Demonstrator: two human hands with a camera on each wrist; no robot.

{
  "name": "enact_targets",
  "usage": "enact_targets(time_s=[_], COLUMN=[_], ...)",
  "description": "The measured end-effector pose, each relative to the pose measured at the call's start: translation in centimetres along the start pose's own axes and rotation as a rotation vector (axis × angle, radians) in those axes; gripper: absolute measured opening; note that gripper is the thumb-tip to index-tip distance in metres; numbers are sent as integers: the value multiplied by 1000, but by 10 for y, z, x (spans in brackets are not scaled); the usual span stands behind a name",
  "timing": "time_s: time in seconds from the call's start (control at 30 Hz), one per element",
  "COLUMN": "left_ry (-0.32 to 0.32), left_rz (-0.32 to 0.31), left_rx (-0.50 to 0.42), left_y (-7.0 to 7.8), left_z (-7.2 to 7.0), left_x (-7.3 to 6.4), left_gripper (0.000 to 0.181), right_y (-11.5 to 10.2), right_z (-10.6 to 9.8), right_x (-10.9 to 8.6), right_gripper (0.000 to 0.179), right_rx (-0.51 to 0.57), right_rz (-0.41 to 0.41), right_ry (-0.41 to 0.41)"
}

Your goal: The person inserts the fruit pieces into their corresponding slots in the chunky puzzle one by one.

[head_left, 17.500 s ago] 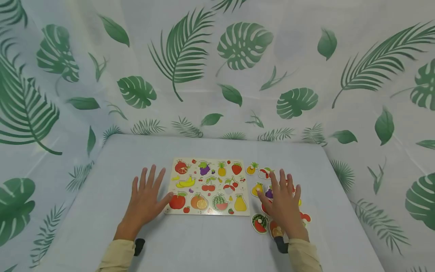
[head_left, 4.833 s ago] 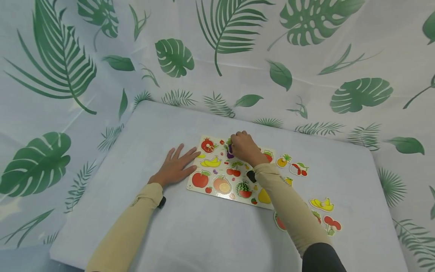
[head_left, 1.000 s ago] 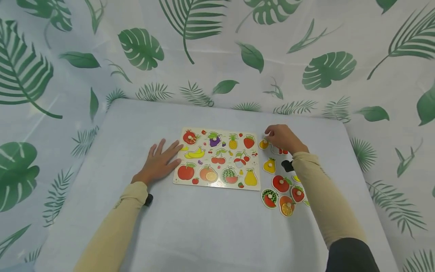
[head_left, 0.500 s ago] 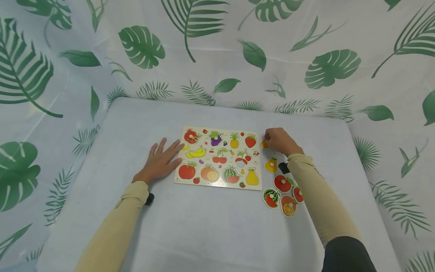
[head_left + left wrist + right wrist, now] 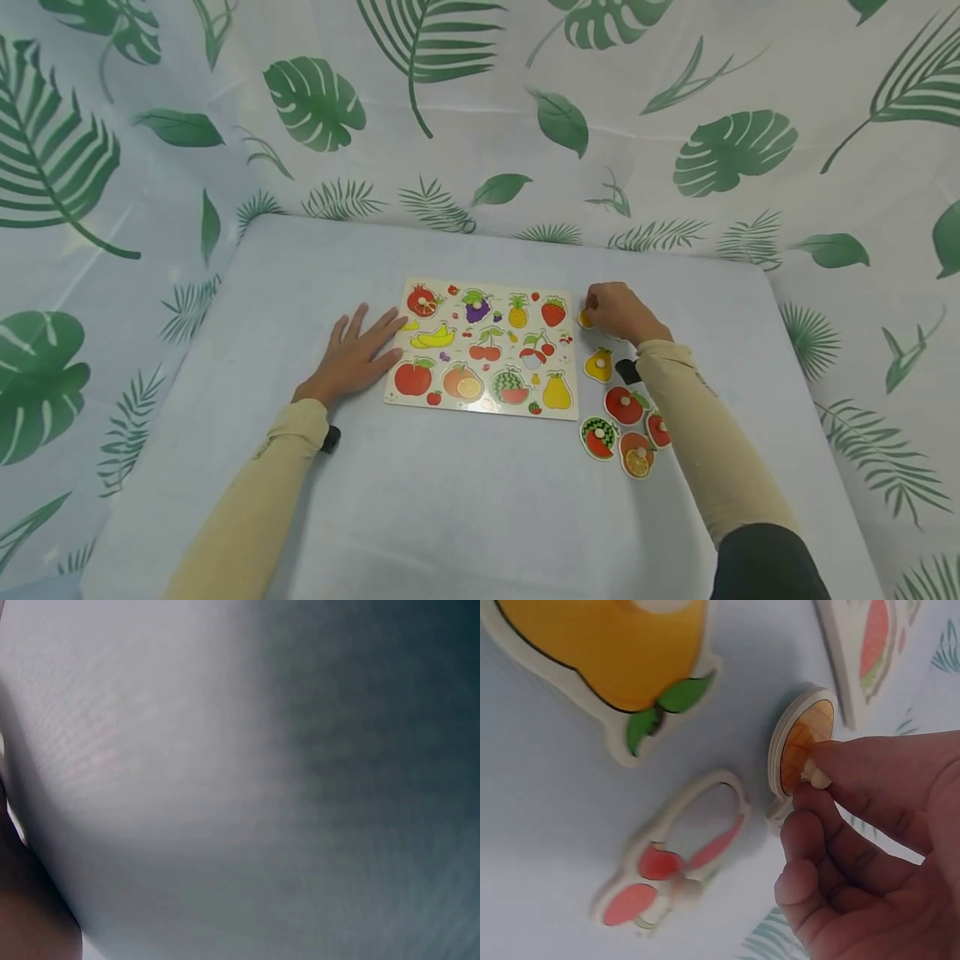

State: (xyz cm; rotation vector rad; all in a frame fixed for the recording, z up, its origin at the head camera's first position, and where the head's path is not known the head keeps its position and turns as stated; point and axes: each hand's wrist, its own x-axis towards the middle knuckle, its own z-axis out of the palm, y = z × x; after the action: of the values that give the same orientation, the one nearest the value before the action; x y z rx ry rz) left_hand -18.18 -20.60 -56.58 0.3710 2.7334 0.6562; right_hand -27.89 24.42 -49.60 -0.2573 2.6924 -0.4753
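My left hand (image 5: 348, 358) rests with spread fingers on the left edge of a fruit puzzle board (image 5: 487, 408). A grape piece (image 5: 476, 307) and a pomegranate piece (image 5: 422, 302) with knobs sit in its top row. Right of the board, my right hand (image 5: 618, 310) pinches the small knob of a pineapple puzzle piece (image 5: 799, 742) between thumb and finger. In the right wrist view the piece stands tilted; its leafy end is partly hidden. A cherry piece (image 5: 656, 862) and a pear piece (image 5: 622, 660) lie nearby. The left wrist view is mostly blurred cloth.
Below the pear piece lie an apple-like red piece (image 5: 624, 406), a watermelon piece (image 5: 598, 438), an orange piece (image 5: 636, 455) and a strawberry piece (image 5: 657, 429). My right forearm covers other pieces. A white cloth (image 5: 450, 500) covers the table; a leaf-patterned curtain (image 5: 465, 108) hangs behind.
The grape piece went from the right-hand pile into the board. My right hand then moved right to the pineapple piece and took its knob. My left hand settled on the board's edge.
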Motion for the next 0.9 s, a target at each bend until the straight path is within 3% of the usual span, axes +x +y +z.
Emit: enact_targets(time_s=[0.43, 0.9], left_ry=[6, 2], left_rz=[2, 10], left_rx=[-9, 2], left_y=[1, -6], left_z=[0, 2], left_x=[-1, 3], left_gripper=[69, 70], right_y=[-26, -64], right_z=[-11, 7], right_x=[11, 29], right_gripper=[17, 15], right_rx=[-21, -11], right_rz=[-177, -245], right_ry=[69, 49])
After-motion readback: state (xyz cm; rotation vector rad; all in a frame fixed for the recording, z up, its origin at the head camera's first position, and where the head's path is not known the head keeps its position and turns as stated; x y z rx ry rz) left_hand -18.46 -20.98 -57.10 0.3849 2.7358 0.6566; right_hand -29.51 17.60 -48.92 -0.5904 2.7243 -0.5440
